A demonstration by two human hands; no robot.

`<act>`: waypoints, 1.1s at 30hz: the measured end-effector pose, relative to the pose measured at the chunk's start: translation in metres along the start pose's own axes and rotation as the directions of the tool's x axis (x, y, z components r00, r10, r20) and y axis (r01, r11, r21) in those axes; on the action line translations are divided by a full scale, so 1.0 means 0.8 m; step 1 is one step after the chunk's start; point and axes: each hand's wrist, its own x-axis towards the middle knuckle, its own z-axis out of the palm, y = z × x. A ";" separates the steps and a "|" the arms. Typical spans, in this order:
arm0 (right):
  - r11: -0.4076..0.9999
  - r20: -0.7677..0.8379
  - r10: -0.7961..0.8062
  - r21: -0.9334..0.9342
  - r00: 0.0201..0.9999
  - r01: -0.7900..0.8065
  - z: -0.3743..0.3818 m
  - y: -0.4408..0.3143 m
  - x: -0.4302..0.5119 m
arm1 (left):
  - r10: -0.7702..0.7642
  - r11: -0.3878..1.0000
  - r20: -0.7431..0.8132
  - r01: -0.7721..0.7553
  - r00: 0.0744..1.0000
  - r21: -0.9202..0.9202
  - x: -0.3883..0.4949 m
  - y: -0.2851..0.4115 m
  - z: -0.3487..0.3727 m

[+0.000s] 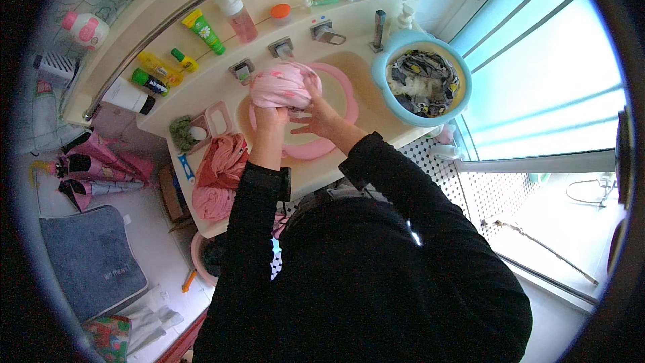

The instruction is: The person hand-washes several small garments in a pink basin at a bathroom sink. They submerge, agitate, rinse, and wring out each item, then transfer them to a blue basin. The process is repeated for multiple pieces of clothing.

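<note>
A bunched pink patterned cloth [283, 84] is held up over a pink plastic basin [345, 78] that sits in the sink [367, 70]. Under and behind the cloth is my left hand [270, 115], gripping it from below; its fingers are mostly hidden by the fabric. My right hand [317, 113] presses on the cloth's right side, its thumb up against the fabric and some fingers spread below. Light liquid shows in the basin. Wet red and pink cloths [221, 161] lie on the counter to the left. A blue basin [422, 118] with dark patterned cloth in it stands at the right.
Faucet handles [328, 34] line the sink's back edge. Behind them, a ledge carries a foam pump bottle [241, 20], a green tube [204, 32] and several other bottles. A pink soap dish [219, 118] and a blue toothpaste-like tube [186, 167] are at the left. A frosted window is at the right.
</note>
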 end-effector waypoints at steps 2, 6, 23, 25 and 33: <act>0.998 0.048 -0.021 0.057 0.999 0.018 0.003 -0.005 0.000 | 0.024 0.999 -0.020 -0.023 1.000 0.023 -0.015 -0.002 0.002; 0.962 0.111 -0.204 0.207 0.973 0.178 0.004 -0.015 -0.001 | -0.101 0.984 -0.039 0.094 0.994 -0.153 -0.025 -0.019 -0.014; 0.354 0.229 -0.759 -0.641 0.610 0.681 0.022 -0.028 -0.008 | -0.447 0.828 0.302 0.518 0.842 -0.217 -0.060 0.004 -0.067; 0.050 0.506 -0.728 -0.635 0.463 0.771 0.030 -0.025 -0.014 | -0.419 0.843 0.339 0.500 0.842 -0.198 -0.040 -0.001 -0.074; -0.470 0.947 -0.282 -0.278 0.155 0.838 0.046 -0.029 -0.031 | -0.602 0.797 0.144 0.581 0.785 0.165 0.007 0.028 -0.087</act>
